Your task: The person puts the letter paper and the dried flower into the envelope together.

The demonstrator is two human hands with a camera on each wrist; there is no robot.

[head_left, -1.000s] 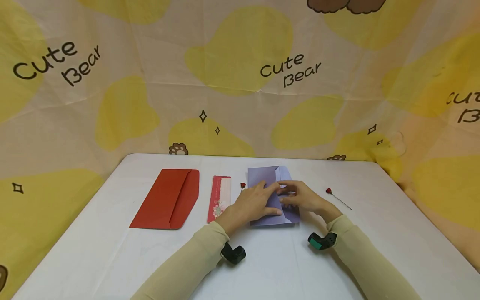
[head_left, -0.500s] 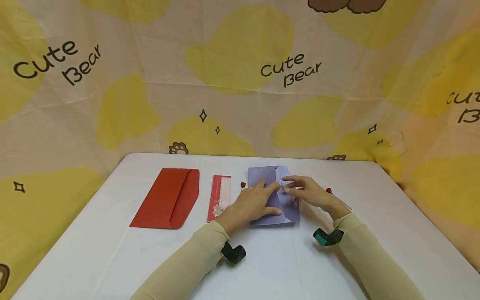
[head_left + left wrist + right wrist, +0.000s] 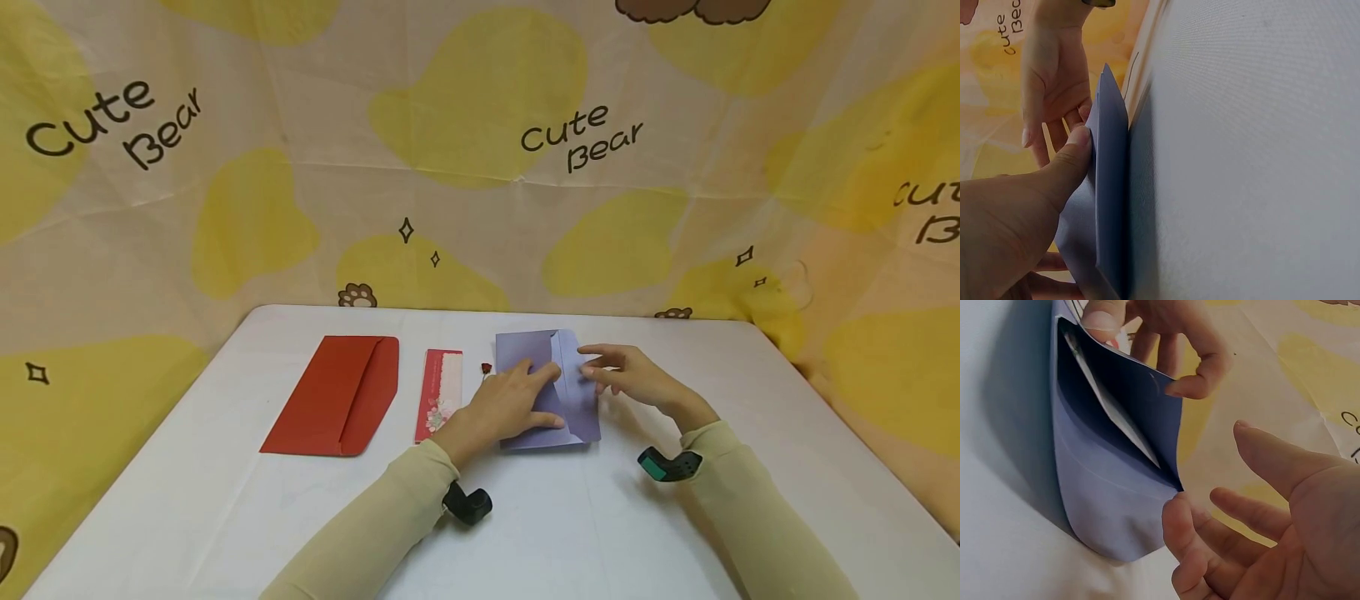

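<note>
A lavender envelope point(image 3: 525, 342) lies on the white table with its flap unfolded to the right. My left hand point(image 3: 506, 410) rests on it, fingers spread, with thumb point(image 3: 1071, 156) and fingertips pressing at the edge of the pocket. In the right wrist view the pocket gapes, and a white card point(image 3: 1116, 415) sits inside it. My right hand point(image 3: 637, 379) hovers at the flap's right edge, fingers loosely bent and nothing between them.
To the left lie a red envelope point(image 3: 330, 396) and a red-and-pink floral card point(image 3: 438, 396). A small red rose point(image 3: 486, 367) shows just behind my left hand. Beyond the table's back edge hangs a yellow-patterned cloth point(image 3: 480, 167).
My right hand has drawn back to the right from the envelope's pocket, past the flap, and now covers the second rose at the right. My left hand has stayed in place.
</note>
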